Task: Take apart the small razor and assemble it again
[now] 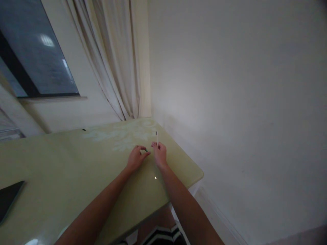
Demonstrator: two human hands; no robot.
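Observation:
Both my hands rest on a pale green glossy table (pixel 76 170) near its far right corner. My left hand (pixel 136 158) pinches a small dark object (pixel 146 150) against the tabletop, fingers closed on it. My right hand (pixel 160 154) is closed around a thin white stick-like object (pixel 157 137) that points up and away from me; it looks like a pen, but I cannot make out more. The two hands are a few centimetres apart.
A dark flat device (pixel 9 199) lies at the table's left edge. A cream curtain (pixel 114 58) hangs in the corner behind the table, beside a dark window (pixel 33 54). A plain wall (pixel 242 102) runs along the right. A tiny dark speck (pixel 84 129) sits on the far table edge.

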